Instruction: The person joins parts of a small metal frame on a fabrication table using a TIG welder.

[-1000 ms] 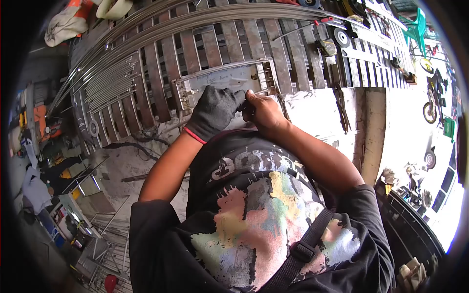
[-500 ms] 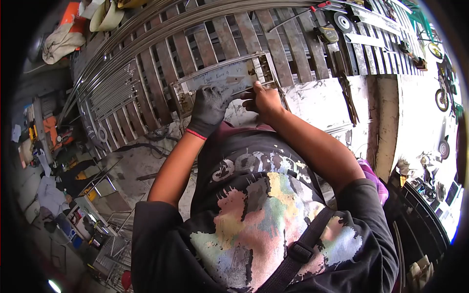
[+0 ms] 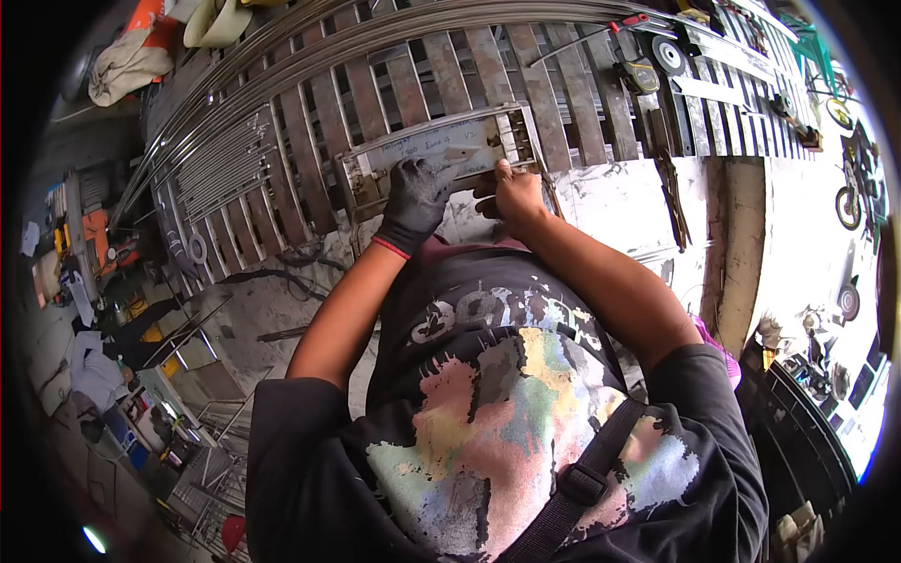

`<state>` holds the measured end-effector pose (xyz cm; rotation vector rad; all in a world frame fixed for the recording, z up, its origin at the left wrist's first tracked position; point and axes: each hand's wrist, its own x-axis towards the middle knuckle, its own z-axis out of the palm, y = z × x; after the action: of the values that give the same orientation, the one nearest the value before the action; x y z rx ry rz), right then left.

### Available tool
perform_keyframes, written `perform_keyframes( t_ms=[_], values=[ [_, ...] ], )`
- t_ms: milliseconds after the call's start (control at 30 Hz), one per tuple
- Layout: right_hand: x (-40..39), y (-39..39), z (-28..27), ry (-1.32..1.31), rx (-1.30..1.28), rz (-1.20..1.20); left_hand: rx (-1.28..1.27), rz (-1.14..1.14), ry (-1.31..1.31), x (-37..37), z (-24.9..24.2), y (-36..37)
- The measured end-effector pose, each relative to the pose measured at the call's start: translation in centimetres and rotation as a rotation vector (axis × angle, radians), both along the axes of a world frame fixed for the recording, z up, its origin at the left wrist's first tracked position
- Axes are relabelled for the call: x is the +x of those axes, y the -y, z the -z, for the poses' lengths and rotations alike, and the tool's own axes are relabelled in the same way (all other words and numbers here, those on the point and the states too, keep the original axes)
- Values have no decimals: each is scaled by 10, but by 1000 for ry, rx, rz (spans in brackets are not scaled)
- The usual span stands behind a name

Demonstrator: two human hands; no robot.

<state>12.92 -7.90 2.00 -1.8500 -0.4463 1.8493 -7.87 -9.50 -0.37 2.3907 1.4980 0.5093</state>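
A rectangular metal frame with a grey plate (image 3: 422,148) lies at the near edge of the slatted bench. Handwritten blue marks and a small worn patch show on the plate. My left hand (image 3: 419,195), in a dark glove with a red cuff edge, is closed at the plate's near side. My right hand (image 3: 516,195) is bare, its fingers curled and its thumb against the frame's near right part. Between the two hands runs a thin dark strip or rod. What exactly either hand grips is hidden by the fingers.
Long thin metal rods (image 3: 310,49) lie along the far side of the slatted bench (image 3: 409,91). Shorter rods (image 3: 225,169) sit at the left. A tape measure (image 3: 640,75), a grinding disc (image 3: 668,54) and a red-handled tool (image 3: 631,22) lie at the right.
The view has shifted slightly, moving the bench a little rightward. My left hand is slightly closer to my right hand. Both stay at the frame's near side.
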Motion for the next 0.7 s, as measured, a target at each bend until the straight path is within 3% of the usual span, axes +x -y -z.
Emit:
perform_keyframes(
  t_ms=[133, 233, 333, 367, 433, 533, 633, 700],
  values=[
    [3, 0, 3, 97, 20, -41, -44, -42, -60, 5, 4, -1],
    [-5, -1, -6, 93, -17, -16, 49, -36, -87, 3, 22, 3],
    [-6, -2, -3, 124, 16, -48, 104, -32, -41, 6, 9, -1],
    [-4, -3, -2, 140, 36, -76, -72, 0, -222, 7, 1, -4],
    [-9, -5, -8, 179, 21, -52, 9, -15, -154, 7, 7, -5],
    [-22, -10, -24, 275, -10, 31, -293, 54, -253, 6, -25, -17],
    [-12, -10, 20, 284, 37, 75, 215, -37, 136, -8, -24, -13],
    [-10, -12, 29, 375, 62, 33, 219, -101, 235, -10, -55, -17]
  ],
)
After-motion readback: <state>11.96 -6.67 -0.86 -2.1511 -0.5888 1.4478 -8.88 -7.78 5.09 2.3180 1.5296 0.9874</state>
